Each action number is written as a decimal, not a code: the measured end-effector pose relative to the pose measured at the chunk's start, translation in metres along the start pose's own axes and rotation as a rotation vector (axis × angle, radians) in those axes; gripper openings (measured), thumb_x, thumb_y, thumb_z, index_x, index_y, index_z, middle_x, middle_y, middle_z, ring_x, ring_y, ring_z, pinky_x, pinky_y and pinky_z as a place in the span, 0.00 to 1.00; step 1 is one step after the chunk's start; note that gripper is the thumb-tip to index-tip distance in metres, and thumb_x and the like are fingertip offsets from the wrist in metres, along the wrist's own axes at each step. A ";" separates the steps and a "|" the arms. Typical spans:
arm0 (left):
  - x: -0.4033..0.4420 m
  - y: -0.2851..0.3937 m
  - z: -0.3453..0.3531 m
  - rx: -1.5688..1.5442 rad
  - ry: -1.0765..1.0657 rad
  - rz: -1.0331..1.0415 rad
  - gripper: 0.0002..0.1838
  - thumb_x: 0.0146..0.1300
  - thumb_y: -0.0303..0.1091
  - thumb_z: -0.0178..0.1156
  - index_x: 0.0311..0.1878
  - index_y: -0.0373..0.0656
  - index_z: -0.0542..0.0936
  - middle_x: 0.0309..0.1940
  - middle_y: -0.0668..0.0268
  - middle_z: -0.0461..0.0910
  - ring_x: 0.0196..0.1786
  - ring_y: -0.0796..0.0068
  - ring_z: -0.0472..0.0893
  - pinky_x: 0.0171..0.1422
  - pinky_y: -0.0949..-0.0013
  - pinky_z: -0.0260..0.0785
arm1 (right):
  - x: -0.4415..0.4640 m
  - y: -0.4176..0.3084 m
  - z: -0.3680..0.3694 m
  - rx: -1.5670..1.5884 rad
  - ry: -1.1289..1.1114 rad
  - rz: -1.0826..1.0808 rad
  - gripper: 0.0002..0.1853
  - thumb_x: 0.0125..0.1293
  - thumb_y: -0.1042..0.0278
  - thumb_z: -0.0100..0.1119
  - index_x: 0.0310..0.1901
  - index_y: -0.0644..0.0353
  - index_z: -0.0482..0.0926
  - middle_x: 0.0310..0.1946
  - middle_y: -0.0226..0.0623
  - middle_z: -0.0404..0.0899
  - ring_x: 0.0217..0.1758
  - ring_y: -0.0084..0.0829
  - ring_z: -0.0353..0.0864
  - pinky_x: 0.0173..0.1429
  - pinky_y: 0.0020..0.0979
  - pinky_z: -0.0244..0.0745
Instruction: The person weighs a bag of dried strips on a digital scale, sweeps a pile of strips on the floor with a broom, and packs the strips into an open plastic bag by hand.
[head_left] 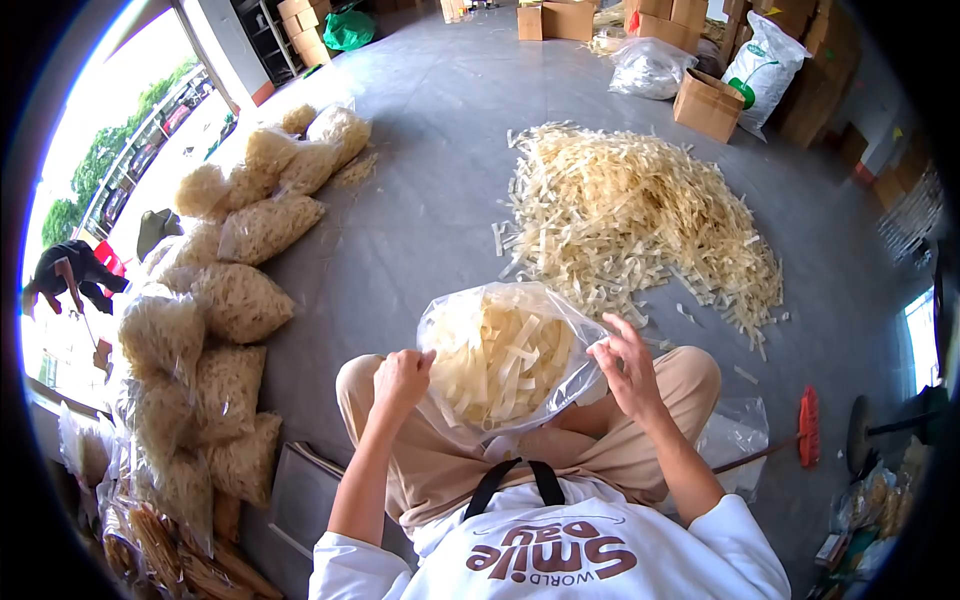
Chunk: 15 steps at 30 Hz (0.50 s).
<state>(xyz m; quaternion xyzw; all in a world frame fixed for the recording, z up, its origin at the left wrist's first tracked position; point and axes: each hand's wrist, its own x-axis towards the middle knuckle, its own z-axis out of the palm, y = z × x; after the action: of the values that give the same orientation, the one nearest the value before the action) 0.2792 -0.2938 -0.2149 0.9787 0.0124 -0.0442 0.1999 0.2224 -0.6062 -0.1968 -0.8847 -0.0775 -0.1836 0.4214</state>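
A clear plastic bag (432, 335) full of pale yellow, flat dried strips (500, 355) stands between my crossed legs, its mouth wide and facing up. On its left side, my left hand (403, 380) is closed on the rim. My right hand (627, 372) pinches the opposite rim with thumb and fingers, the upper finger lifted away from the plastic. Beyond the bag, a large loose heap of the same strips (640, 210) lies on the grey floor.
Filled clear bags (240, 300) are stacked along the left. A red brush head (809, 428) and a flat plastic bag (735, 440) lie at my right. Cardboard boxes (708, 105) and a white sack (765, 70) stand at the back right. Another person (75, 270) bends over outside the doorway.
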 end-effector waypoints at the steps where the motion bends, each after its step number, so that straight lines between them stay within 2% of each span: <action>1: 0.000 0.000 0.001 0.002 -0.001 0.008 0.22 0.60 0.43 0.50 0.19 0.34 0.77 0.19 0.49 0.76 0.30 0.50 0.78 0.36 0.55 0.69 | -0.002 0.003 0.004 0.184 -0.059 0.204 0.08 0.56 0.69 0.58 0.34 0.65 0.75 0.56 0.46 0.65 0.53 0.35 0.71 0.44 0.28 0.73; 2: -0.002 -0.002 0.004 -0.127 -0.081 -0.025 0.25 0.62 0.46 0.49 0.19 0.34 0.77 0.16 0.51 0.75 0.27 0.53 0.78 0.34 0.57 0.69 | -0.005 0.007 0.008 0.055 -0.017 0.129 0.16 0.57 0.69 0.58 0.45 0.65 0.69 0.48 0.44 0.69 0.45 0.28 0.75 0.37 0.23 0.72; 3: -0.005 -0.005 0.008 -0.255 -0.161 -0.059 0.27 0.63 0.48 0.48 0.18 0.34 0.77 0.13 0.53 0.74 0.23 0.56 0.78 0.32 0.59 0.69 | -0.008 0.010 0.011 0.054 -0.009 0.133 0.16 0.57 0.69 0.58 0.45 0.65 0.69 0.48 0.44 0.69 0.45 0.28 0.75 0.37 0.23 0.72; 4: -0.010 -0.010 0.012 -0.452 -0.174 -0.020 0.32 0.65 0.51 0.45 0.13 0.35 0.75 0.06 0.59 0.69 0.14 0.66 0.74 0.23 0.67 0.67 | -0.011 0.012 0.014 0.150 0.019 0.202 0.21 0.57 0.70 0.58 0.49 0.65 0.64 0.43 0.42 0.71 0.38 0.26 0.76 0.35 0.22 0.72; 5: -0.017 -0.015 0.018 -0.451 -0.175 -0.015 0.32 0.65 0.51 0.45 0.13 0.35 0.75 0.06 0.59 0.69 0.14 0.66 0.74 0.23 0.67 0.67 | -0.013 0.015 0.018 0.246 0.047 0.269 0.26 0.57 0.70 0.58 0.54 0.65 0.59 0.38 0.39 0.72 0.31 0.24 0.77 0.33 0.21 0.71; 6: -0.025 -0.018 0.023 -0.659 -0.119 0.005 0.33 0.66 0.52 0.43 0.11 0.37 0.73 0.05 0.62 0.68 0.12 0.70 0.72 0.21 0.70 0.64 | -0.013 0.018 0.024 0.423 0.111 0.278 0.27 0.59 0.74 0.55 0.56 0.64 0.54 0.27 0.33 0.72 0.23 0.21 0.72 0.29 0.21 0.69; 7: -0.028 -0.021 0.027 -0.868 -0.061 0.027 0.35 0.67 0.54 0.41 0.09 0.39 0.71 0.05 0.65 0.68 0.10 0.75 0.69 0.18 0.73 0.61 | -0.009 0.022 0.027 0.422 0.117 0.275 0.27 0.59 0.74 0.55 0.56 0.64 0.54 0.27 0.33 0.72 0.23 0.21 0.72 0.29 0.21 0.69; 8: -0.028 -0.024 0.030 -1.062 -0.019 -0.113 0.36 0.67 0.55 0.38 0.07 0.41 0.67 0.04 0.67 0.66 0.09 0.76 0.66 0.16 0.76 0.57 | -0.002 0.027 0.028 0.559 0.110 0.405 0.25 0.60 0.75 0.53 0.57 0.63 0.55 0.25 0.32 0.71 0.21 0.20 0.71 0.26 0.20 0.68; 9: -0.023 -0.022 0.027 -1.062 -0.020 -0.107 0.36 0.67 0.55 0.38 0.07 0.41 0.67 0.04 0.67 0.66 0.09 0.76 0.66 0.16 0.76 0.57 | 0.005 0.035 0.031 0.697 0.101 0.536 0.23 0.62 0.75 0.51 0.57 0.63 0.55 0.22 0.31 0.71 0.20 0.19 0.70 0.24 0.19 0.66; 10: -0.014 -0.017 0.022 -1.098 0.023 -0.107 0.36 0.67 0.55 0.38 0.07 0.41 0.66 0.04 0.67 0.65 0.09 0.77 0.65 0.17 0.76 0.56 | 0.017 0.044 0.038 0.623 0.157 0.455 0.19 0.64 0.75 0.47 0.57 0.62 0.61 0.19 0.27 0.68 0.17 0.17 0.66 0.20 0.18 0.61; 11: -0.004 -0.012 0.017 -1.135 0.070 -0.103 0.36 0.67 0.55 0.39 0.07 0.41 0.66 0.04 0.67 0.64 0.10 0.77 0.64 0.17 0.76 0.55 | 0.019 0.051 0.037 0.622 0.160 0.447 0.19 0.64 0.75 0.47 0.57 0.62 0.61 0.19 0.27 0.68 0.17 0.17 0.66 0.20 0.18 0.61; 13: 0.000 0.005 0.003 -1.175 0.062 -0.077 0.35 0.68 0.53 0.39 0.07 0.41 0.66 0.04 0.67 0.63 0.10 0.78 0.63 0.17 0.76 0.53 | 0.036 0.027 0.021 0.604 0.095 0.338 0.16 0.65 0.74 0.46 0.54 0.62 0.68 0.19 0.24 0.67 0.16 0.14 0.62 0.19 0.17 0.59; 15: -0.012 0.020 -0.005 -1.121 0.058 0.006 0.34 0.68 0.51 0.40 0.07 0.41 0.65 0.04 0.68 0.63 0.11 0.79 0.62 0.18 0.76 0.53 | 0.031 0.014 0.005 0.497 0.150 0.285 0.14 0.66 0.74 0.45 0.53 0.62 0.71 0.19 0.22 0.65 0.16 0.13 0.60 0.18 0.17 0.58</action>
<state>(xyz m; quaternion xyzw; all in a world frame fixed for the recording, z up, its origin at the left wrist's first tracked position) 0.2687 -0.3101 -0.2020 0.7235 0.0369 -0.0034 0.6893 0.2561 -0.6117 -0.1983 -0.7404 0.0365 -0.1629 0.6511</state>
